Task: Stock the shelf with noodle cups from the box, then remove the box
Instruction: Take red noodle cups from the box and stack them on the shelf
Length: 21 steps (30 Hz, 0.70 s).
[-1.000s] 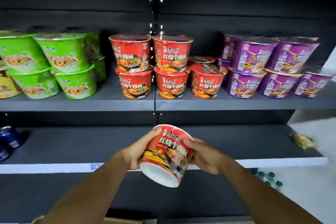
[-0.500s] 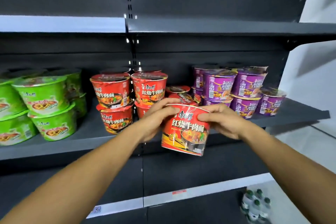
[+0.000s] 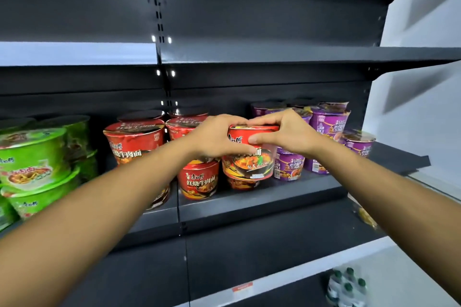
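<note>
- I am watching both hands gripping one red noodle cup (image 3: pixel 249 162) near its rim. The left hand (image 3: pixel 214 141) is curling round its left side and the right hand (image 3: pixel 289 132) round its right. The fingers (image 3: pixel 264 121) are lying over the top and the thumbs are pressing across the front label.
- That cup is standing upright above a lower red cup (image 3: pixel 240 183), close to the front edge of the shelf (image 3: pixel 249 203). Whether it is resting on the lower one, I cannot tell.
- The held cup is sealed on top, so nothing inside it is showing.
- Just to its left, another red cup (image 3: pixel 199 179) is sitting at the shelf's front edge. Farther left, a stack of red cups (image 3: pixel 134 142) is standing two high, all sealed.
- Green cups (image 3: pixel 32 157) are sitting two high toward the shelf's left end.
- Purple cups (image 3: pixel 329 127) are filling the right end, some stacked. A single purple cup (image 3: pixel 359 143) is standing nearest the right front corner.
- A pack of green-capped bottles (image 3: pixel 346 286) is showing, blurred, below the lower shelf edge (image 3: pixel 299 274).
</note>
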Tool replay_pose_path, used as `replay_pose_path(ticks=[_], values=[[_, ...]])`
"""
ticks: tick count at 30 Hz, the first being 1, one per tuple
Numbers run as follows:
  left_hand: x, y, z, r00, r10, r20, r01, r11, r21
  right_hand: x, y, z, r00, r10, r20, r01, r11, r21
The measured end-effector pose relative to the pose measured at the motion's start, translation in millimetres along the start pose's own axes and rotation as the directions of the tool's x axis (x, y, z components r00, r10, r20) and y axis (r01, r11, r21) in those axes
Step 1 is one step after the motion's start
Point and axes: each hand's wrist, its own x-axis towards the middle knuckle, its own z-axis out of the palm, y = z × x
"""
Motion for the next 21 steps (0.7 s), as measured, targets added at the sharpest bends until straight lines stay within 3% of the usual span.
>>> replay_pose_path(ticks=[6,14,21], values=[[44.1,-9.8,-15.6,0.998,0.03,0.059,-0.042,0.978,0.205,37.0,20.7,-14.8,0.995,-0.095,-0.03,0.089,0.984,-0.156],[95.8,-42.5,-16.2,0.993,-0.061,0.101,0.028,0.953,0.301,95.7,48.0,-37.1,0.962,-0.126,0.241,0.22,0.881,-0.419],[126.2,-63.7,0.1,0.972,-0.231,0.037,0.186,0.859,0.478,138.5,72.3,-37.8,0.923,-0.174,0.343,0.343,0.775,-0.531]])
